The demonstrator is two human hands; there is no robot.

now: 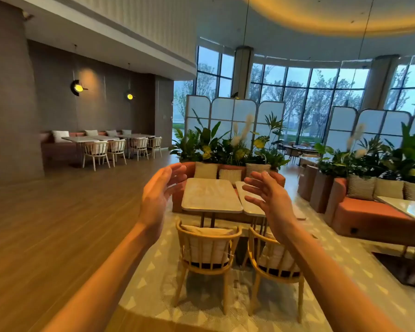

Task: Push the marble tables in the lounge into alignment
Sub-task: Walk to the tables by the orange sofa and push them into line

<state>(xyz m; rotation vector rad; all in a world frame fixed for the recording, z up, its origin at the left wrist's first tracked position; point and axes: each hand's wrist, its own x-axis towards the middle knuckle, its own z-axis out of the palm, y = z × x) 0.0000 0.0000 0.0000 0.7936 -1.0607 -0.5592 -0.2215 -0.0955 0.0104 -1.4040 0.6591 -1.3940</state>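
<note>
A pale rug with a woven triangle pattern is lying over the wooden plank floor, and a curved coral sofa with three cushions is backing the seating group in front of leafy planters. Against that sofa two marble tables are standing side by side: the left marble table, a rounded rectangle with a creamy, faintly veined top, is sitting square to the sofa, while the right marble table is lying skewed (its near end is angling away, so the two edges are not running parallel). Two spindle-backed wooden chairs, each holding a light cushion, are standing just before the tables. Both bare arms are reaching forward in the air, well short of the tables: the left hand and the right hand are spread, palms facing each other, grasping nothing.
</note>
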